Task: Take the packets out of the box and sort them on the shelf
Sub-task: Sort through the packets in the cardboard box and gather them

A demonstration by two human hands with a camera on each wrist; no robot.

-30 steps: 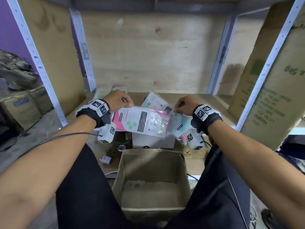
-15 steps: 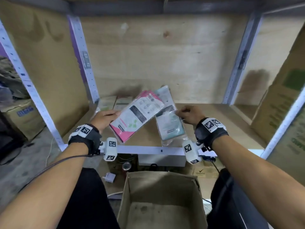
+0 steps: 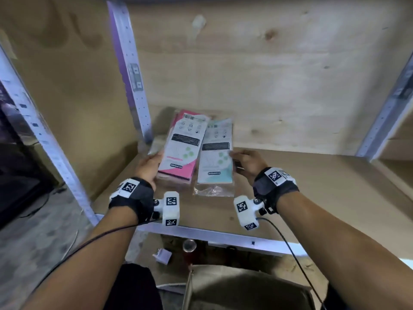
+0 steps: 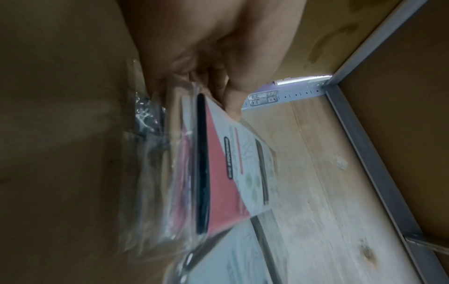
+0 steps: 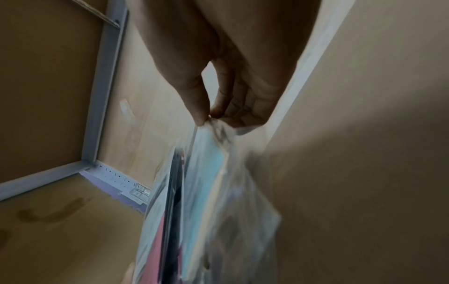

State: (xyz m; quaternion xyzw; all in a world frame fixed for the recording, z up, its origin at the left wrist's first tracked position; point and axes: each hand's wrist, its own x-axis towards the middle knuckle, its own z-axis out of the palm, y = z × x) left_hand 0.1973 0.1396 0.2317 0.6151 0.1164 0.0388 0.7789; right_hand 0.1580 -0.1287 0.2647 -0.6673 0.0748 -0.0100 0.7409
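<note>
Two packets sit side by side toward the back left corner of the shelf board [image 3: 312,186]: one packet [image 3: 182,146] on the left, the other packet [image 3: 215,157] touching it on the right. The left hand [image 3: 148,167] is at the first's left edge, the right hand [image 3: 249,162] at the second's right edge. The box [image 3: 234,289] stands below the shelf's front edge.

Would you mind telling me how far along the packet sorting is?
Done: the box looks empty, though only part shows. In hand: the left hand holds a pink packet over a pink stack on the shelf; the right hand pinches a teal packet. Left: setting both down.
</note>
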